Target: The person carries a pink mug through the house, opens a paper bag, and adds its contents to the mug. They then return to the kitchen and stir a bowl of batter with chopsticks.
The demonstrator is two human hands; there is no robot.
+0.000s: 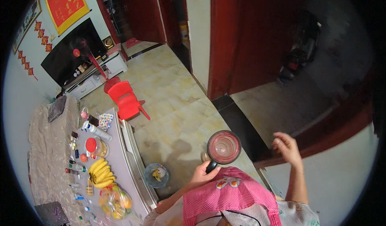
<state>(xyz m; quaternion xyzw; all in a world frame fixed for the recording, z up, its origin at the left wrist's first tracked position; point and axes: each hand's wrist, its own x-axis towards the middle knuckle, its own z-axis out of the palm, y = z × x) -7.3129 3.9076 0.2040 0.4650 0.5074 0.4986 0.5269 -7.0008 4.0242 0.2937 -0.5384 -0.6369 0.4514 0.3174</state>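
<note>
My left hand (200, 176) is closed round the black handle of a round see-through glass pot (224, 147), which has a pinkish tint and a dark rim. The pot is held over the floor in front of my pink checked apron (231, 191), and nothing shows inside it. My right hand (286, 146) is raised to the right, beside the dark doorway. Its fingers are loosely bent and apart, and I see nothing in them.
At left, a long table (128, 173) bears bananas (100, 173), a bag of fruit (116, 204), a red-lidded jar (102, 148) and several bottles. Beside it stand a waste bin (156, 177) and a red chair (126, 103). A fan (92, 59) and a sofa (52, 145) lie beyond.
</note>
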